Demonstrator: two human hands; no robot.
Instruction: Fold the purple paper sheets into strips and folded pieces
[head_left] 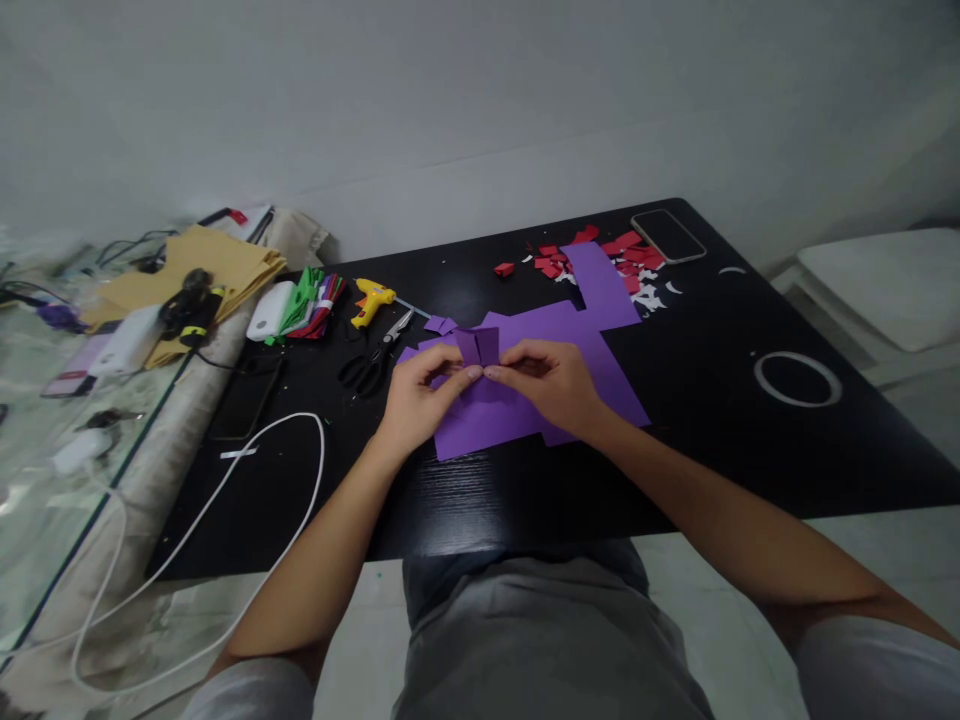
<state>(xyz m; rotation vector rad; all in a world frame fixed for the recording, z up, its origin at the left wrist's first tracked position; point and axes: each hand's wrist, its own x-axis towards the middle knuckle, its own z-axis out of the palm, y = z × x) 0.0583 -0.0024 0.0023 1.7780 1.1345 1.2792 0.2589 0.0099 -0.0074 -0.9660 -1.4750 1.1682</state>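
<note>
A small folded piece of purple paper (pixel 478 346) is pinched between my two hands, its two flaps standing up from a middle crease. My left hand (pixel 429 388) grips its left lower edge with thumb and fingers. On the right lower edge, my right hand (pixel 553 382) does the same, the thumbs nearly meeting. Beneath the hands lie larger purple sheets (pixel 487 425), overlapping on the black table. A purple strip (pixel 600 285) extends from them toward the back right. Small purple pieces (pixel 441 325) sit just beyond my left hand.
Black-handled scissors (pixel 367 370) and a yellow glue gun (pixel 371 300) lie left of the sheets. Red paper scraps (pixel 634 255) and a phone (pixel 667 235) are at the back right. A white ring (pixel 797 379) lies on the right; a white cable (pixel 319 480) loops across the left.
</note>
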